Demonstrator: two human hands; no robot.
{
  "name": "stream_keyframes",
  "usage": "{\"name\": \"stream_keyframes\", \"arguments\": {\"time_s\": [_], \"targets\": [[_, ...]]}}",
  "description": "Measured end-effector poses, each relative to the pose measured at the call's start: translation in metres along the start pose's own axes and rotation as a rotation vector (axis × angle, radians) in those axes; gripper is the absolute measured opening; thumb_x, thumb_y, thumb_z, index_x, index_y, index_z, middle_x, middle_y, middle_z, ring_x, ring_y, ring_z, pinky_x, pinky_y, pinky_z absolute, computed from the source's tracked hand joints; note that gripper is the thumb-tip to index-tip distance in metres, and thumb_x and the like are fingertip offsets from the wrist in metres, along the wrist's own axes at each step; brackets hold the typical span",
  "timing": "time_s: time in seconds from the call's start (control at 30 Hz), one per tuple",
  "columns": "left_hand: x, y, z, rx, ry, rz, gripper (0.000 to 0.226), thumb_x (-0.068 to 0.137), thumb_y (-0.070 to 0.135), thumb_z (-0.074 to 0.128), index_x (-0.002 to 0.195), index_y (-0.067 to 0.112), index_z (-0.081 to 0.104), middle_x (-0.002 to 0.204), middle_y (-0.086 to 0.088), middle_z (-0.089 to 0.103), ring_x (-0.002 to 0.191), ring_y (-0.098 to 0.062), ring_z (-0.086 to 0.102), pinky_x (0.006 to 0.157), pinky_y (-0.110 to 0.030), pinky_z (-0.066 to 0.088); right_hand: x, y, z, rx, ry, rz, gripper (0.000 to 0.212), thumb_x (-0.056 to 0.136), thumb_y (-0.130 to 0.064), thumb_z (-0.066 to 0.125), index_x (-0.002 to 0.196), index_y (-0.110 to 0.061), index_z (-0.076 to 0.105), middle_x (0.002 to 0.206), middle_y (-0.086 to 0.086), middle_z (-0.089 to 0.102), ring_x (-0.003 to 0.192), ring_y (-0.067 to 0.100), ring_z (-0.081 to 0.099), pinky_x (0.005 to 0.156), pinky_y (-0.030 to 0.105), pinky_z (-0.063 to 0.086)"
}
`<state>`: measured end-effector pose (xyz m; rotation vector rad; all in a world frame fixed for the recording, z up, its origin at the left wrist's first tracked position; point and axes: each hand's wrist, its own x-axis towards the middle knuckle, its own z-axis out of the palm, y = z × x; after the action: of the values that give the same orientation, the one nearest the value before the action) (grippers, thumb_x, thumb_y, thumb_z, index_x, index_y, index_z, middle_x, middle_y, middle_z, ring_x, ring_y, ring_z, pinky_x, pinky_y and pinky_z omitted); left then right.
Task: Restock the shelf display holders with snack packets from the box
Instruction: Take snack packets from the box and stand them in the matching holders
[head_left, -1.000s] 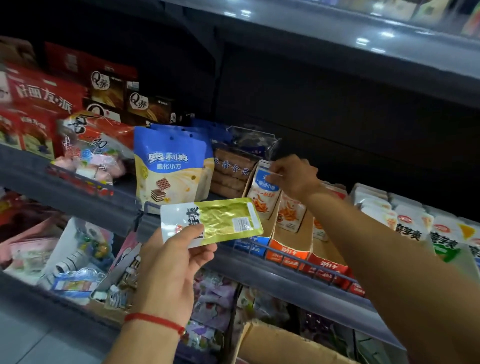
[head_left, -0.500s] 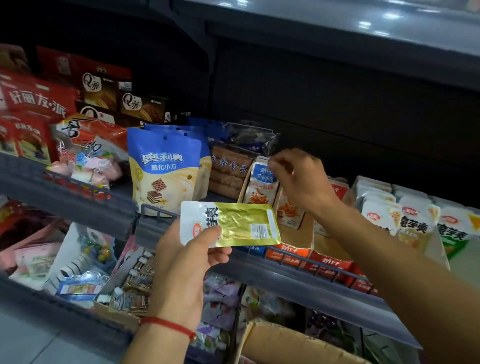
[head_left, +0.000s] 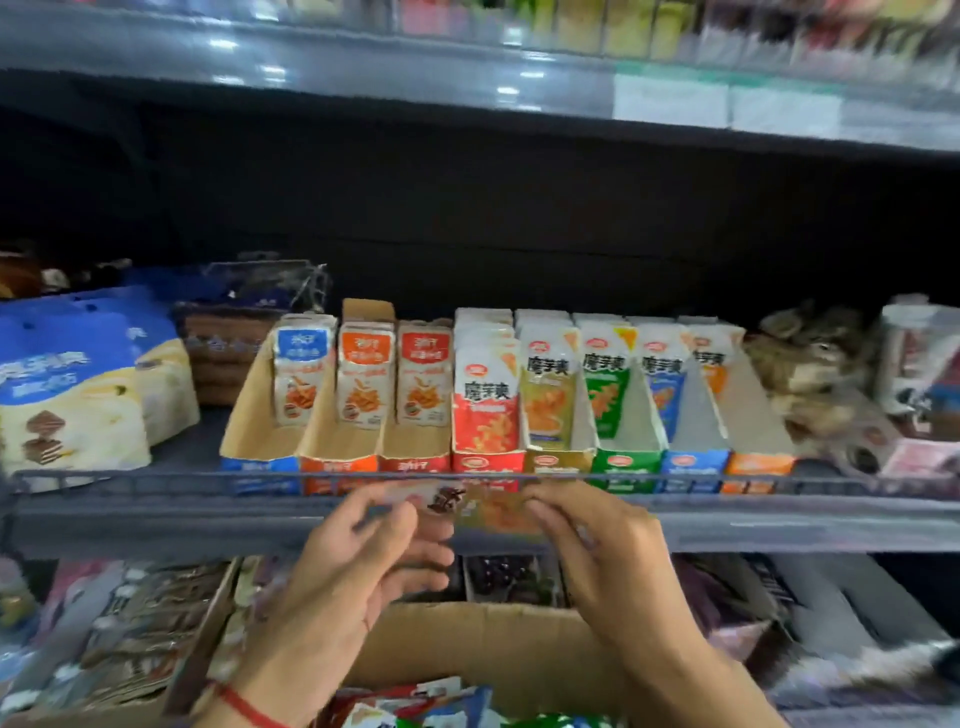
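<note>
- Snack packet (head_left: 480, 506), blurred, with a gold-orange panel, is being held flat between both hands just in front of the shelf's (head_left: 156, 525) front edge, below the red and gold display holders.
- Left hand (head_left: 358, 561) is pinching the packet's left end, thumb on top and fingers curled beneath; a red string is circling its wrist.
- Right hand (head_left: 597, 551) is gripping the packet's right end, fingers curled over its edge.
- Display holders (head_left: 519, 457) are standing in a row along the shelf's front rail: blue, two orange-red, red, gold, green, blue and orange, each with upright packets leaning towards the back.
- Blue-and-cream wafer bags (head_left: 78, 384) are sitting towards the shelf's left end.
- Cardboard box (head_left: 467, 644) is sitting open below the hands, with mixed packets showing at its bottom edge.
</note>
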<state>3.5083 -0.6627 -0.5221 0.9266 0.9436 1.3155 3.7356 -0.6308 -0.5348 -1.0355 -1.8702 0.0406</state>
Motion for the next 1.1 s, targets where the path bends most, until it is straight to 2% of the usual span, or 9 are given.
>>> {"name": "stream_keyframes", "arguments": {"time_s": [0.03, 0.1, 0.2, 0.37, 0.63, 0.8, 0.9, 0.97, 1.1], "targets": [[-0.001, -0.003, 0.009, 0.136, 0.023, 0.023, 0.093, 0.043, 0.064, 0.094, 0.114, 0.010, 0.068, 0.098, -0.023, 0.074, 0.083, -0.032, 0.073, 0.067, -0.040, 0.062, -0.010, 0.007, -0.007, 0.033, 0.033, 0.073, 0.010, 0.094, -0.019, 0.068, 0.097, -0.022, 0.076, 0.091, -0.023, 0.072, 0.085, -0.007, 0.067, 0.073, 0.005, 0.048], [-0.001, -0.002, 0.029, 0.426, 0.067, 0.110, 0.056, 0.058, 0.069, 0.084, 0.095, 0.027, 0.078, 0.087, -0.013, 0.076, 0.074, -0.022, 0.071, 0.067, -0.041, 0.062, -0.026, 0.018, -0.020, 0.100, 0.047, 0.207, 0.011, 0.093, -0.020, 0.069, 0.092, -0.029, 0.076, 0.084, -0.030, 0.071, 0.080, -0.013, 0.066, 0.068, 0.001, 0.044], [0.015, 0.017, 0.060, 0.639, 0.034, 0.256, 0.012, 0.085, 0.039, 0.067, 0.085, 0.031, 0.076, 0.082, -0.012, 0.073, 0.059, -0.024, 0.067, 0.064, -0.038, 0.058, -0.035, 0.028, -0.036, 0.216, 0.015, 0.340, 0.018, 0.094, -0.030, 0.068, 0.080, -0.040, 0.070, 0.079, -0.025, 0.072, 0.073, -0.004, 0.069, 0.064, 0.010, 0.050], [0.088, 0.085, 0.101, 0.887, 0.068, 0.491, 0.014, 0.101, 0.019, 0.062, 0.092, 0.024, 0.072, 0.084, -0.002, 0.075, 0.060, -0.025, 0.073, 0.073, -0.054, 0.060, -0.034, 0.048, -0.050, 0.312, 0.128, 0.540, 0.011, 0.099, -0.034, 0.060, 0.092, -0.036, 0.068, 0.075, -0.008, 0.075, 0.064, 0.010, 0.071, 0.069, 0.046, 0.060], [0.180, 0.118, 0.158, 0.994, 0.059, 0.348, 0.014, 0.098, 0.012, 0.065, 0.087, 0.020, 0.069, 0.098, -0.013, 0.073, 0.078, -0.025, 0.077, 0.082, -0.047, 0.063, -0.031, 0.065, -0.057, 0.240, 0.105, 0.569, 0.010, 0.100, -0.025, 0.063, 0.095, -0.033, 0.067, 0.070, -0.015, 0.072, 0.064, 0.002, 0.069, 0.066, 0.032, 0.060], [0.191, 0.094, 0.164, 1.348, 0.050, 0.262, 0.009, 0.092, 0.015, 0.073, 0.095, 0.023, 0.072, 0.096, -0.003, 0.076, 0.082, -0.018, 0.077, 0.079, -0.039, 0.064, -0.029, 0.070, -0.059, 0.207, 0.113, 0.551, 0.009, 0.099, -0.023, 0.063, 0.097, -0.028, 0.070, 0.067, -0.014, 0.070, 0.066, 0.002, 0.069, 0.066, 0.034, 0.060], [0.187, 0.079, 0.155, 1.604, 0.069, 0.436, 0.011, 0.092, 0.018, 0.074, 0.103, 0.016, 0.075, 0.102, 0.003, 0.068, 0.095, -0.015, 0.066, 0.088, -0.029, 0.051, -0.032, 0.073, -0.060, 0.190, 0.052, 0.554, 0.008, 0.099, -0.024, 0.064, 0.101, -0.026, 0.071, 0.069, -0.014, 0.069, 0.066, 0.003, 0.068, 0.065, 0.034, 0.061], [0.185, 0.073, 0.151, 1.719, 0.082, 0.571, 0.019, 0.092, 0.019, 0.074, 0.110, 0.016, 0.075, 0.111, -0.005, 0.065, 0.111, -0.025, 0.056, 0.093, -0.035, 0.044, -0.034, 0.074, -0.060, 0.180, 0.016, 0.538, 0.008, 0.099, -0.023, 0.065, 0.101, -0.026, 0.072, 0.072, -0.013, 0.070, 0.066, 0.004, 0.069, 0.065, 0.034, 0.061], [0.180, 0.066, 0.138, 1.655, 0.161, 0.634, 0.022, 0.091, 0.022, 0.074, 0.113, 0.022, 0.072, 0.116, -0.009, 0.061, 0.117, -0.030, 0.051, 0.095, -0.039, 0.041, -0.038, 0.074, -0.059, 0.174, -0.074, 0.532, 0.009, 0.099, -0.020, 0.064, 0.100, -0.025, 0.071, 0.079, -0.010, 0.072, 0.069, 0.007, 0.070, 0.069, 0.037, 0.062]]}}
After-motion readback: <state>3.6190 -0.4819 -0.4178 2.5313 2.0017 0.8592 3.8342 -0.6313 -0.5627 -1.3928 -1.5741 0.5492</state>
